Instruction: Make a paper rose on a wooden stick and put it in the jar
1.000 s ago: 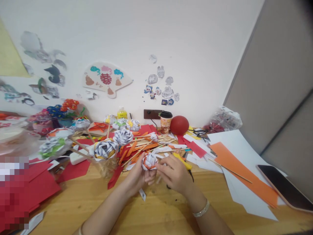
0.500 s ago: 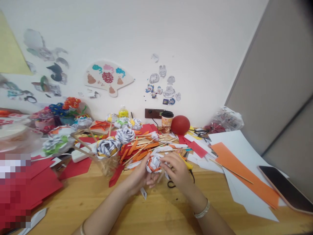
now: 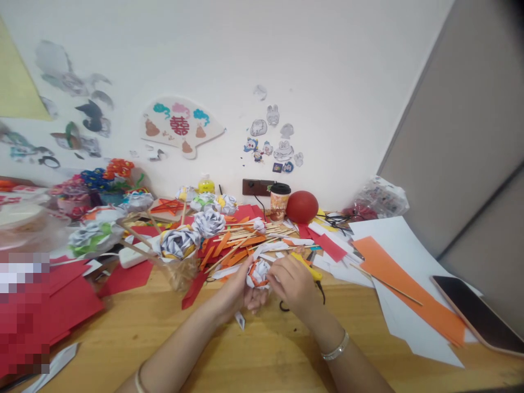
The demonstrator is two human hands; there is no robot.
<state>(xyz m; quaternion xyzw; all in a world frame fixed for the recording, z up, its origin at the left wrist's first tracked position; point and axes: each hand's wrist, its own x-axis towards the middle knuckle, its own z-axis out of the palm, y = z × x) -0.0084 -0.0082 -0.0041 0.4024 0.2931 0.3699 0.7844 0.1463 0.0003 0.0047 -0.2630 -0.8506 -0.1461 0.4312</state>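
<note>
White-and-orange paper flower (image 3: 258, 273) sits pinched between both hands, left hand (image 3: 236, 292) cupping it underneath, right hand (image 3: 295, 286) fingers closed on its side.

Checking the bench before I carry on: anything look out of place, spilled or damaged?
Nothing spilled or damaged. The phone lies partly on white paper near the right edge of the table, where it might slide. Left hand and right hand both grip the paper flower.

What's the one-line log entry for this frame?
left hand: holds paper flower | right hand: pinches paper flower | near: yellow-handled tool, wooden sticks | surface: wooden table
</note>
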